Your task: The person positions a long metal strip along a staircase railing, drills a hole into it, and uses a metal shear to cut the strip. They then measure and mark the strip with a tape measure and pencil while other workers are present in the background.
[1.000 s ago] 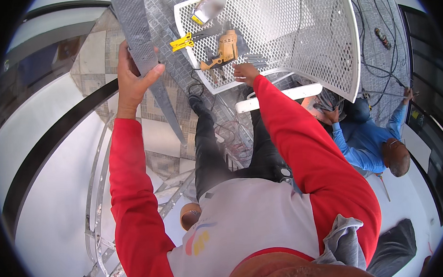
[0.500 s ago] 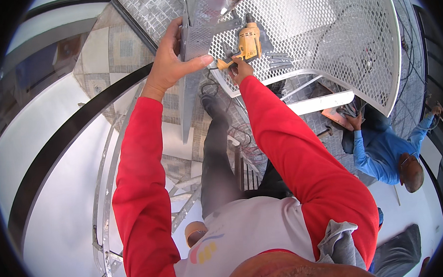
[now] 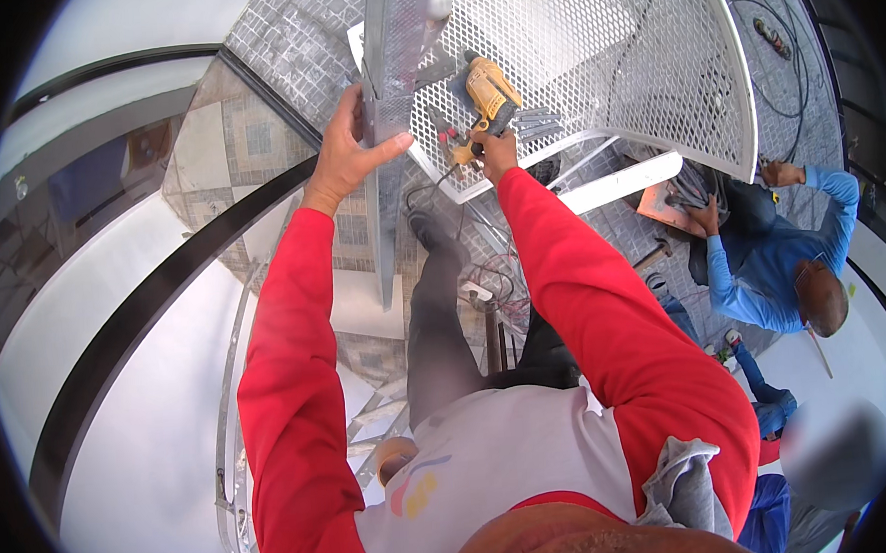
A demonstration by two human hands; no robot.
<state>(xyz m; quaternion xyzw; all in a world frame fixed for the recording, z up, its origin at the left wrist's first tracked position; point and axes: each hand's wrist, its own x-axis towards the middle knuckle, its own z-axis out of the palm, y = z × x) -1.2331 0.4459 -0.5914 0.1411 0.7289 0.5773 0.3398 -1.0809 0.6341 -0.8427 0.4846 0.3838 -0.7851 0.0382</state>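
My left hand (image 3: pixel 346 153) grips a long grey metal bar (image 3: pixel 390 29) standing across the view, thumb out along its right side. My right hand (image 3: pixel 495 152) holds the handle of a yellow-and-black power drill (image 3: pixel 489 86), which is over a white mesh platform (image 3: pixel 658 75) with a raised rim. Beside the drill lie several thin metal pieces (image 3: pixel 535 123) and small dark tools with red parts. Part of the platform's left side is hidden behind the bar. My right fingers are partly hidden by the drill.
A co-worker in blue (image 3: pixel 763 260) crouches at right by cables (image 3: pixel 784 98), an orange-red object (image 3: pixel 665 210) and a hammer. Other people's limbs show at lower right. A white bar (image 3: pixel 618 182) crosses below the platform. Curved dark railing (image 3: pixel 162 261) and metal framing (image 3: pixel 228 468) are at left.
My right hand has closed on the drill, which has turned. My left hand and the bar have moved rightward in view. The co-worker's far arm has drawn inward.
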